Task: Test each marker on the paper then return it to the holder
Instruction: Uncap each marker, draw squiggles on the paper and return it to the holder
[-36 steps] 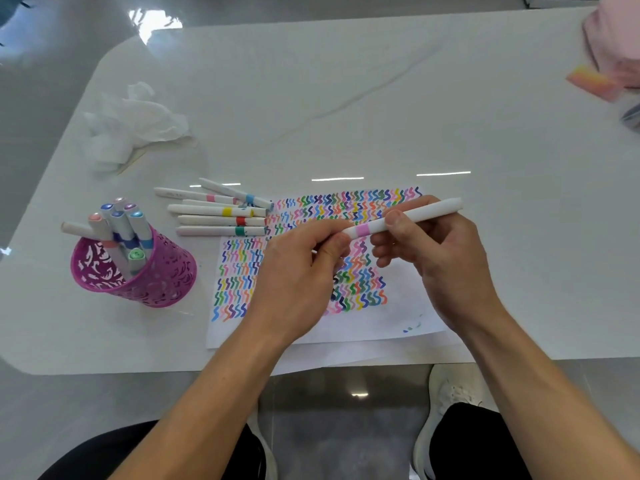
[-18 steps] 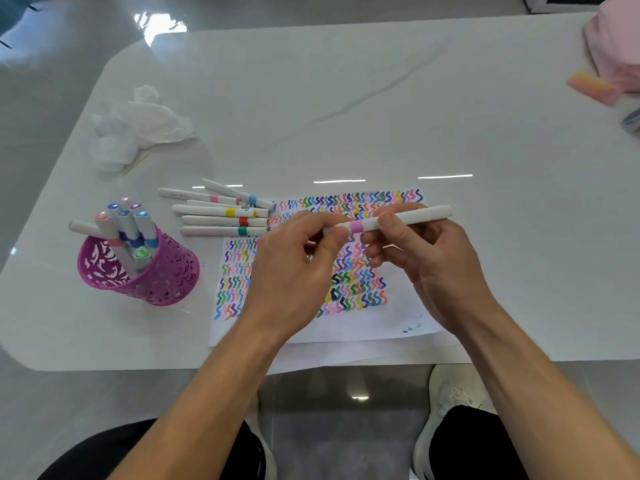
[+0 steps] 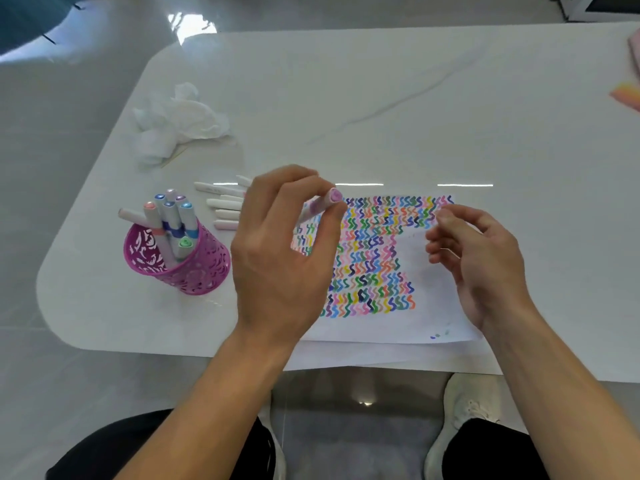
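At the far left, a crumpled tissue (image 3: 180, 119) is lying on the white table (image 3: 381, 98). In front of it, the pink holder (image 3: 197, 271) is standing near the table's left edge, carrying a bunch of markers (image 3: 169, 216) with their caps up, one of them leaning out to the left. Just right of the holder, a few loose markers (image 3: 225, 209) are lying side by side, partly hidden behind my left hand (image 3: 280, 251). I am pinching one marker (image 3: 317, 206) between the thumb and fingers of that hand, holding it above the left edge of the paper (image 3: 398, 327) with its pink-purple cap end facing me. The paper is lying flat in front of me, covered with rows of coloured squiggles (image 3: 374, 258). My right hand (image 3: 485, 261) is hovering over the paper's right side, fingers loosely curled and holding nothing. At the far right edge, something pink and orange (image 3: 627, 95) is showing, too blurred to name.
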